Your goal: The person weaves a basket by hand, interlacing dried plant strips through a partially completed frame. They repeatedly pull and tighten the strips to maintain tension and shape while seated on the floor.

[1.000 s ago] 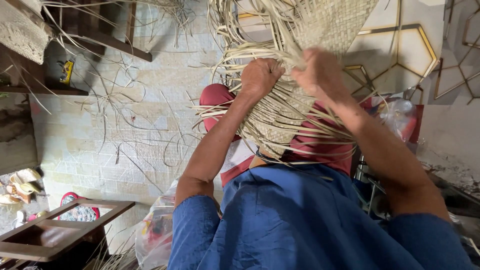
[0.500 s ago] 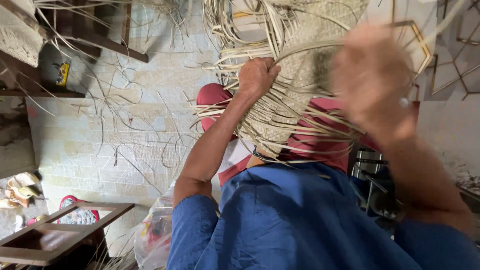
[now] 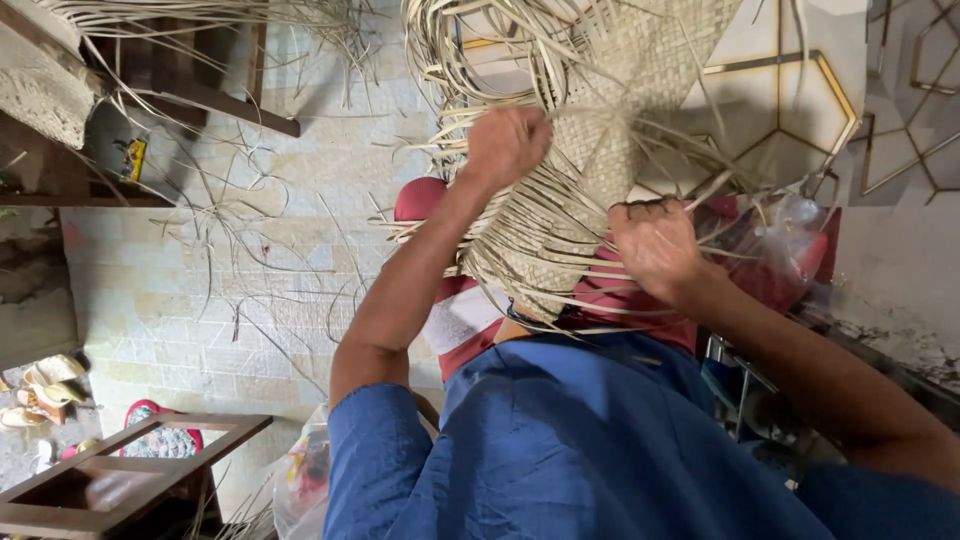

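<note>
A half-woven mat of pale straw strips [image 3: 610,110] hangs in front of me, with many loose strips trailing from its lower edge. My left hand [image 3: 505,145] is closed on a bunch of strips at the mat's left side. My right hand [image 3: 655,245] is a fist gripping loose strips lower down on the right. Both forearms reach up from blue sleeves [image 3: 560,440]. The mat's bottom end rests against a red cloth [image 3: 600,295] on my lap.
Loose straw strips [image 3: 250,250] lie scattered on the pale tiled floor. A wooden frame [image 3: 120,480] stands at the lower left, wooden shelves [image 3: 190,80] at the upper left. A clear plastic bag [image 3: 790,250] sits to the right. Sandals [image 3: 45,385] lie at the far left.
My right hand has dropped from the top of the mat down to the loose strips on the right. The left hand has shifted slightly along the mat's left side.
</note>
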